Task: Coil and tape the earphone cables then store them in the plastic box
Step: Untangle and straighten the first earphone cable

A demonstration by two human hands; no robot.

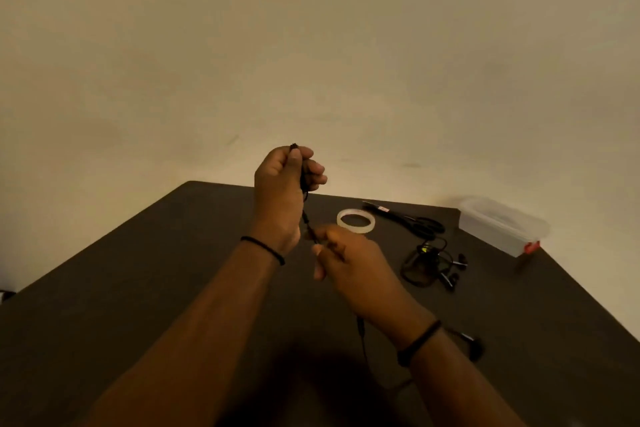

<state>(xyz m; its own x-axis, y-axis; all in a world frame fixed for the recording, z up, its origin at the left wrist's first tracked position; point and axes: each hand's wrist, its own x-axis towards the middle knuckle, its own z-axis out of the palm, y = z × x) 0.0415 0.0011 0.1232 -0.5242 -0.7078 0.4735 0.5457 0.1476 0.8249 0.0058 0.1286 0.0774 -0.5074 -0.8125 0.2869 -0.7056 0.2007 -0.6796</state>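
The left hand is raised above the tabletop, fingers curled round a black earphone cable whose end pokes out above the fist. The right hand, lower and blurred, pinches the same cable just below; the cable runs taut between the two hands, then trails down under the right wrist toward an earbud lying on the dark tabletop. At the far right corner stands the clear plastic box with a red clip. Near it, toward the middle, lie black scissors, with a ring of clear tape just beside them. A second pair of earphones, loosely coiled, rests in front of the scissors.
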